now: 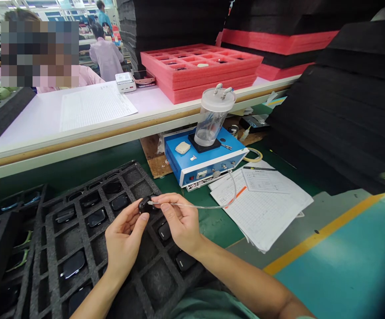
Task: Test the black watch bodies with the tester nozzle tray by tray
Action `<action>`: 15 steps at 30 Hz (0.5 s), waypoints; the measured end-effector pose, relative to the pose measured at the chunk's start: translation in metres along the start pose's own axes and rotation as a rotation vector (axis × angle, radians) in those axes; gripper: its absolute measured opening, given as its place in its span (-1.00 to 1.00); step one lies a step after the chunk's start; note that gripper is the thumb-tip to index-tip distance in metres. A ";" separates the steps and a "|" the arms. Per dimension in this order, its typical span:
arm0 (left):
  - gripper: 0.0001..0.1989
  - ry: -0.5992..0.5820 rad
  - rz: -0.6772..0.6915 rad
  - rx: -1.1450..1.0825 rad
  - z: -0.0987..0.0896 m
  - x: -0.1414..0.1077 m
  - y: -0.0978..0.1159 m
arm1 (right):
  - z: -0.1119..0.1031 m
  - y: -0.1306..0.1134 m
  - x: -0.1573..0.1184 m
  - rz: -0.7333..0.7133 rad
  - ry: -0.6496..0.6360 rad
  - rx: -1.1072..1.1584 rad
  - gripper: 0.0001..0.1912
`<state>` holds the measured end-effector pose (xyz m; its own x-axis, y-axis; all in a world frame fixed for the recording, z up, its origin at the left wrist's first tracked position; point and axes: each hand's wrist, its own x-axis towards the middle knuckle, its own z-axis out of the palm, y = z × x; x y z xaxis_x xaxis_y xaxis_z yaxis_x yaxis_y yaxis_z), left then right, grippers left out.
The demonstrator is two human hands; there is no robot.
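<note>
Hands meet over the black foam tray (pixel 79 230), left hand (pixel 125 237) gripping a small black device (pixel 143 204) between fingers and thumb, right hand (pixel 179 220) pinching a clear tube (pixel 192 206) to it, held this close since the tube runs back to the blue tester box (pixel 199 166).

A green workbench (pixel 79 166) carries a foam tray (pixel 48 266), blue tester (pixel 192 170) and paper forms (pixel 262 221).

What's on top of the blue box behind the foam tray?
The blue box carries a clear canister with a white lid, standing on a black pad, plus a cream block. The box top beneath the pad is covered.
</note>
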<state>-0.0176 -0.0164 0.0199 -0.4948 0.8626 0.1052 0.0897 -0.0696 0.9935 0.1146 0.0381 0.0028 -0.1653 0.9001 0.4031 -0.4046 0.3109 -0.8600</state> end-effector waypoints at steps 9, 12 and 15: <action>-0.56 0.013 -0.055 -0.034 0.000 0.004 0.000 | 0.003 -0.005 -0.001 0.075 -0.006 0.009 -0.83; -0.57 0.034 -0.105 -0.138 -0.002 0.010 0.000 | -0.021 -0.031 -0.008 0.330 -0.115 0.055 -0.67; -0.52 0.045 -0.075 -0.099 -0.004 0.016 -0.004 | -0.076 -0.070 -0.020 0.739 -0.530 -0.046 -0.58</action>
<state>-0.0293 -0.0048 0.0182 -0.5353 0.8441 0.0300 -0.0335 -0.0568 0.9978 0.2143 0.0217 0.0314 -0.7646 0.6203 -0.1747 0.0028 -0.2679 -0.9634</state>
